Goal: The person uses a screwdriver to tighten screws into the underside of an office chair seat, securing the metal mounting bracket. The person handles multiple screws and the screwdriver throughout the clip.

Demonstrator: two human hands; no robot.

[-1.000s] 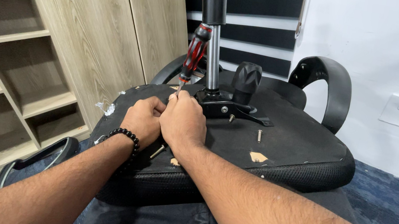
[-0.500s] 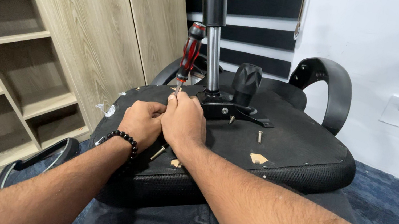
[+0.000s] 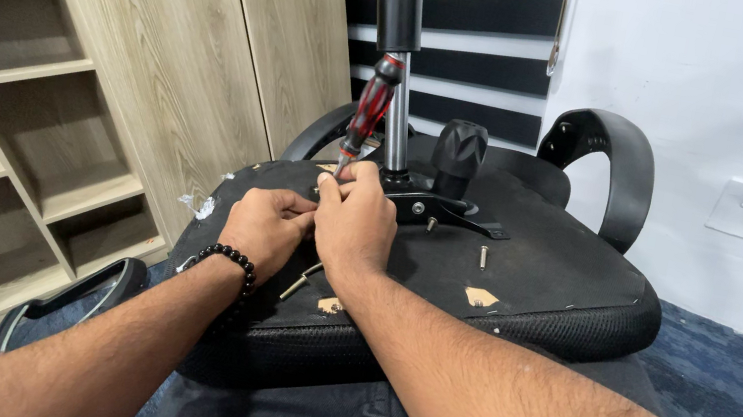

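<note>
Both forearms reach forward over the upturned chair seat; right hand pinches the red-and-black screwdriver, tip down by the black bracket; left hand curled closed, touching the right; can't tell what's in it.

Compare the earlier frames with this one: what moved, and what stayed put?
The red-and-black-handled screwdriver tipped from nearly upright to leaning right, toward the chrome gas-lift column. The right hand still pinches its shaft low down, the left hand beside it. The upturned black chair seat and loose screw stayed put.
</note>
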